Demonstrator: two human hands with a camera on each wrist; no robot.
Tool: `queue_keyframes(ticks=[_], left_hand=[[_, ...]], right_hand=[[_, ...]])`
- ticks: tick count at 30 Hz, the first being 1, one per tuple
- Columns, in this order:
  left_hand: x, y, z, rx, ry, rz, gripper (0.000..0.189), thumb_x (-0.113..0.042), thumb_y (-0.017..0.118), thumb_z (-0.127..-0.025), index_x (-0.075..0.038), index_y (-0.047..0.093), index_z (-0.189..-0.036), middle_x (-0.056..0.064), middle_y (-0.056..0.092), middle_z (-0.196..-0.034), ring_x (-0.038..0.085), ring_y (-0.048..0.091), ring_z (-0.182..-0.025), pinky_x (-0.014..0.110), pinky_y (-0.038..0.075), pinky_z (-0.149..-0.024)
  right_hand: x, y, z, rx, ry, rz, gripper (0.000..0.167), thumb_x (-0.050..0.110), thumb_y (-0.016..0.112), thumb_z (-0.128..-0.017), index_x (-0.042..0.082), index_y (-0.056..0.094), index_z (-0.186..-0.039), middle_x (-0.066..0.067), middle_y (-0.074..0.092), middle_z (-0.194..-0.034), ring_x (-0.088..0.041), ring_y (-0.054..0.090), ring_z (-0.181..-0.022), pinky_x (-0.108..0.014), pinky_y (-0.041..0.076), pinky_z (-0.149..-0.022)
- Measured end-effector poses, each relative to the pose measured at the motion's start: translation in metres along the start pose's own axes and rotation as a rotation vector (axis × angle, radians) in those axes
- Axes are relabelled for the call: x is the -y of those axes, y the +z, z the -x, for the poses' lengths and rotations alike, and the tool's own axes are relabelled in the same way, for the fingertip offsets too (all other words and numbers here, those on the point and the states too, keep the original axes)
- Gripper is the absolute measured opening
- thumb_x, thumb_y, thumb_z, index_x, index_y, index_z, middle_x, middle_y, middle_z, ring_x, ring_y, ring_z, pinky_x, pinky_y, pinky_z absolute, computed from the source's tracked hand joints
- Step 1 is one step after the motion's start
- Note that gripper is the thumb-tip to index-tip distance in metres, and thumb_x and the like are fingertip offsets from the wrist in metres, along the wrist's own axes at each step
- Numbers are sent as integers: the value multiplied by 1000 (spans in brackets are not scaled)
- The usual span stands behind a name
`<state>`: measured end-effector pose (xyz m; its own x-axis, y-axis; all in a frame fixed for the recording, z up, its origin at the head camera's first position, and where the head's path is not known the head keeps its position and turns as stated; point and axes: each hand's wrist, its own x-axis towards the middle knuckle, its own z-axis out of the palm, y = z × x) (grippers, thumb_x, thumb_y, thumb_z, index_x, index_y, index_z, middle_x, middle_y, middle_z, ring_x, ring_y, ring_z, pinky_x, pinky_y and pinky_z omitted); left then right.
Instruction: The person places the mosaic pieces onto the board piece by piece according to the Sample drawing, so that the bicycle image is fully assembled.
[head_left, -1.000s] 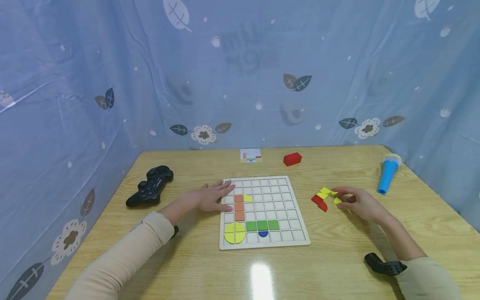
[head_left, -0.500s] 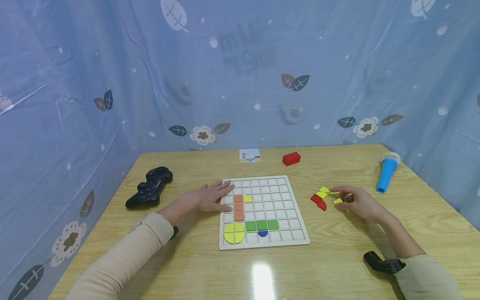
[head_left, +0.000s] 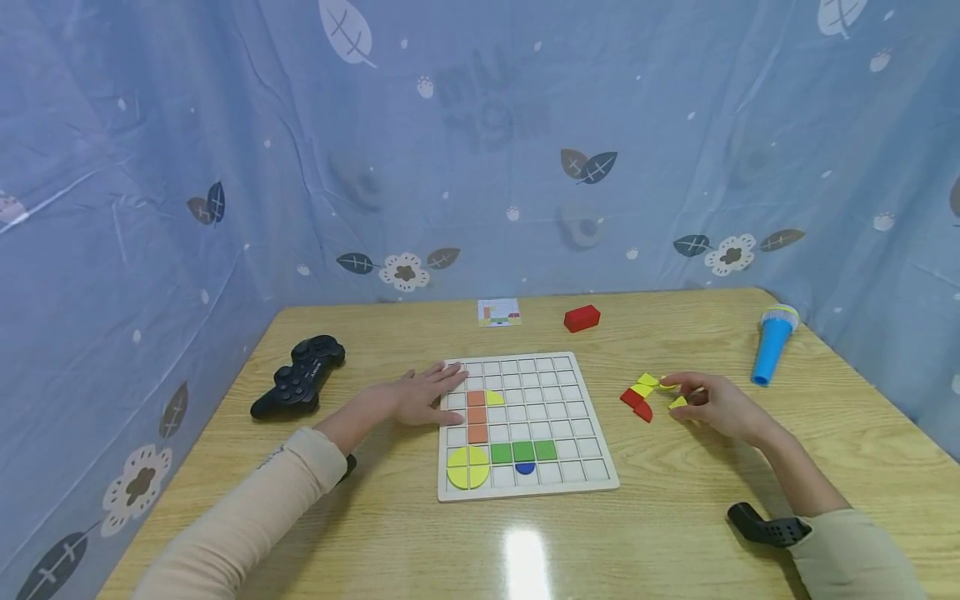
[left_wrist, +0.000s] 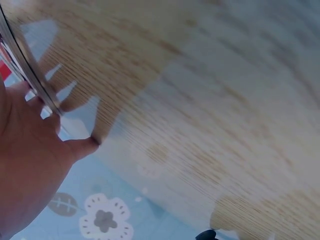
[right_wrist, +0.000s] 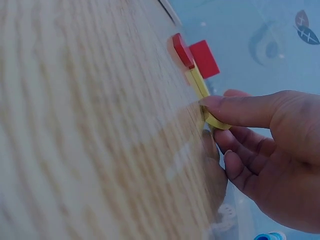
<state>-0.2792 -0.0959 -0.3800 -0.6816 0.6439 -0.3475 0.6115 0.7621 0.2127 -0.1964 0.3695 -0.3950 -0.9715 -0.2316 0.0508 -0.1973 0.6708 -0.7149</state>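
In the head view my left hand [head_left: 426,395] lies with fingers spread over the left edge of a white gridded board [head_left: 528,497]. The board bears a yellow circle of quarter tiles [head_left: 468,467], orange squares [head_left: 477,416], green squares [head_left: 522,452], a yellow quarter tile [head_left: 494,397] and a blue half-round tile [head_left: 525,468]. To the board's right, my right hand [head_left: 720,407] pinches a yellow tile [head_left: 678,402] at the tabletop; the right wrist view shows this yellow tile [right_wrist: 218,123] by the thumb. More yellow tiles [head_left: 643,388] and red tiles [head_left: 633,398] lie just left of those fingers.
A black game controller [head_left: 300,377] lies at the left. Behind the board are a small pattern card [head_left: 498,312] and a red block [head_left: 582,318]. A blue toy microphone [head_left: 772,346] lies at the right of the wooden table [head_left: 420,542]; a blue patterned curtain [head_left: 480,167] encloses it.
The yellow tile at my right fingertips has turned slightly. My left hand keeps its place on the board's edge, and the head view has shifted a little.
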Motion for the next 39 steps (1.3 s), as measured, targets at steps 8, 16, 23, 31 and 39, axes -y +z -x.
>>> queue_keyframes(ticks=[8,16,23,31,39], left_hand=[[3,3,3,-8,-14,1,83,-61,44,-93,-22,5,-155,1,0,-159,25,-4,-144,59,5,-110],[5,4,5,-16,-31,2,84,-64,43,-92,-23,5,-155,-1,-1,-159,24,-5,-144,58,4,-110],[5,2,4,-20,-31,0,84,-64,43,-92,-23,5,-155,0,0,-159,24,-4,-144,59,5,-110],[3,2,-3,-9,2,-16,84,-63,42,-93,-22,3,-155,0,-1,-160,23,-4,-144,59,6,-109],[2,2,-2,0,-10,-7,84,-64,41,-92,-25,3,-155,-3,-3,-159,20,-6,-144,57,4,-110]], right_hand=[[0,2,-5,-38,14,38,37,12,71,-86,-5,61,-118,-11,56,-94,-24,56,-80,-27,49,-56],[5,0,-9,-17,65,-48,35,17,62,-95,-7,60,-120,-15,67,-100,-21,66,-82,-28,53,-63],[21,5,-9,37,63,-150,42,21,63,-94,-8,57,-123,-18,67,-106,-25,67,-87,-32,54,-69],[32,22,-3,112,78,-235,39,19,67,-91,-8,61,-118,-13,69,-99,-19,67,-84,-29,52,-69],[44,37,3,262,84,-404,38,15,64,-93,-12,59,-119,-14,67,-93,-22,63,-79,-31,54,-71]])
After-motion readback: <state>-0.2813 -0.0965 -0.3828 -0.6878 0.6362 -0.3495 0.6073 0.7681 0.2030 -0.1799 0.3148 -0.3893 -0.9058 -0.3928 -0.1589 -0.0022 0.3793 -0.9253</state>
